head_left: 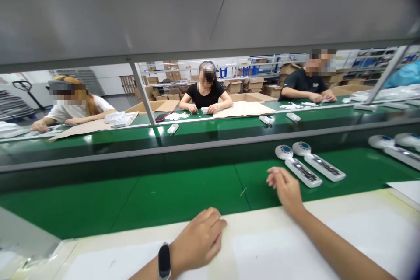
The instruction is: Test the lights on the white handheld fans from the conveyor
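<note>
My left hand [201, 238], with a black wristband [164, 260] on its wrist, rests on the white table edge beside the green belt. Its fingers are curled in and nothing shows in them. Over the near side of the belt hovers my right hand [286, 187], its fingers loosely bent and a little apart, holding nothing I can see. Just beyond it lie two white handheld devices, a nearer one [303, 173] and a second one [324, 167], each with a round head and an uncovered handle showing inner parts. Neither is visibly touched.
More such white devices [398, 151] lie on the belt at the right. A metal rail [197, 144] separates it from a farther belt carrying small white casings [266, 120]. Three people sit across, working by hand at cardboard sheets [244, 109]. A grey panel [164, 17] hangs overhead.
</note>
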`<state>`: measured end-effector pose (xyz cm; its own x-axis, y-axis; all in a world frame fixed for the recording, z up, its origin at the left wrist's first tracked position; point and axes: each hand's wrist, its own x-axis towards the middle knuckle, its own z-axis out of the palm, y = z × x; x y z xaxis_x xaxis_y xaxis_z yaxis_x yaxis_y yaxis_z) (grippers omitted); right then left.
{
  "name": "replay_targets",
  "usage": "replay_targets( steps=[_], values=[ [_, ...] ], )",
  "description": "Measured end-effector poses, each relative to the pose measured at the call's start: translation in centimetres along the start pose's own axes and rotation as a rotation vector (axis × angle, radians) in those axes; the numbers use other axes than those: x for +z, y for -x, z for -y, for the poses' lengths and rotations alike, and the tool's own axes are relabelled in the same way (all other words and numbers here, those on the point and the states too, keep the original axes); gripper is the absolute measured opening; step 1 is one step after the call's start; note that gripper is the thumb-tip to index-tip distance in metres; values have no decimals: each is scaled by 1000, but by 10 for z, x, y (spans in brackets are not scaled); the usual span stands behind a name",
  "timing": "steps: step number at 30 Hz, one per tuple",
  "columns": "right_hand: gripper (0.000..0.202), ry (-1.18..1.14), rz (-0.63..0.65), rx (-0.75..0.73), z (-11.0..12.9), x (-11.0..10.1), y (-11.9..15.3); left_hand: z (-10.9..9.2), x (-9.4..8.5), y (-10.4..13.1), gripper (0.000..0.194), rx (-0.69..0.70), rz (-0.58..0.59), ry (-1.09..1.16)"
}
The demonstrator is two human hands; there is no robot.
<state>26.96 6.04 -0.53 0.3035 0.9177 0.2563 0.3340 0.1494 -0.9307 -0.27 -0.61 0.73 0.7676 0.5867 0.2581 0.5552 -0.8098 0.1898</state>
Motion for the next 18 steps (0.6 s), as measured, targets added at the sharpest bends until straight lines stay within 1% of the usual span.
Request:
replay_targets(
  steps=[2, 3, 4, 5, 6, 8, 9, 11, 14, 15, 17, 18],
  values=[
    [41, 117, -197, -19, -14, -28, -26, 0, 0, 0, 25, 5, -4, 13],
    [47, 175, -269, -14, -21, -42, -36, 0, 0, 0, 25, 7, -10, 20],
    [53, 226, -314, 2, -27, -55, -45, 0, 1, 0, 25, 8, -18, 28],
    [58, 274, -322, 26, -33, -65, -52, 0, 1, 0, 25, 7, -28, 40],
    [59, 314, -291, 57, -38, -72, -56, 0, 1, 0, 24, -1, -38, 56],
    [52, 375, -183, 101, -45, -77, -61, -1, 0, 1, 24, -52, -54, 113],
    [47, 392, -125, 111, -47, -75, -60, -1, -1, 1, 24, -91, -58, 157],
    [39, 403, -32, 102, -47, -62, -55, -1, -4, 1, 24, -178, -69, 271],
    [37, 345, 75, 70, -33, -25, -31, 0, -6, 1, 21, -290, -93, 468],
    [39, 294, 120, 69, -26, -11, -19, 2, -4, 0, 21, -333, -106, 537],
    [45, 1, 244, 152, -6, 18, 11, 6, 0, -1, 28, -434, -136, 702],
    [45, -120, 313, 147, 4, 31, 27, 9, 4, -2, 35, -480, -154, 794]
  ],
)
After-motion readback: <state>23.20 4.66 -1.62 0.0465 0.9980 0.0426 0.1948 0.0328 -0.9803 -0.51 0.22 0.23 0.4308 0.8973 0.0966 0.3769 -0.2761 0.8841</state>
